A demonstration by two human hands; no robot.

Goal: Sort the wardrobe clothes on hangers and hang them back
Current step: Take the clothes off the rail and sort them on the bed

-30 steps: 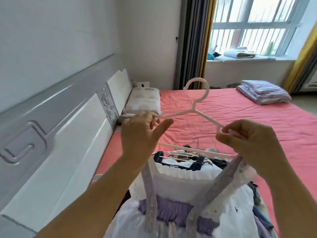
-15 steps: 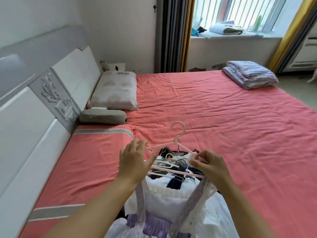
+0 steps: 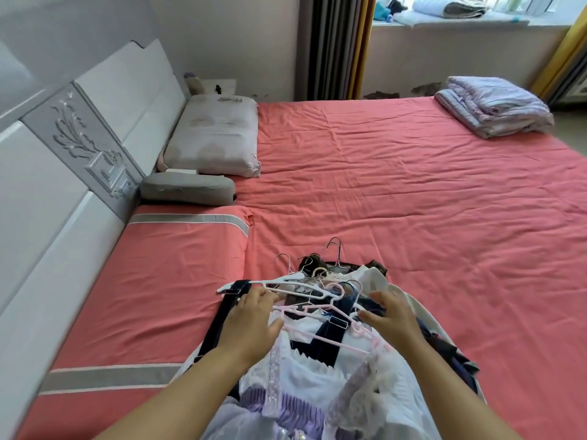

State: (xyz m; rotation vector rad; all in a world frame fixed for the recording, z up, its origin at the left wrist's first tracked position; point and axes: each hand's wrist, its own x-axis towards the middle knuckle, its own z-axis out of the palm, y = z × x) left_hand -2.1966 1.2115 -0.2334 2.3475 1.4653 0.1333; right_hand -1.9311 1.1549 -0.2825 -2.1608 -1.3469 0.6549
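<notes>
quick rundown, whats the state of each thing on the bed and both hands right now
left hand: fingers straight, resting on the hangers
right hand: fingers straight, on the clothes pile
pink hanger: lying flat, white dress straps on it
clothes pile: heaped, hangers tangled
quilt: folded
white pillow: lying flat against the headboard

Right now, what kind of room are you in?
Most likely a bedroom: a wide bed with a coral-red sheet, a pale grey pillow against the white panelled headboard, and a curtained window.
</notes>
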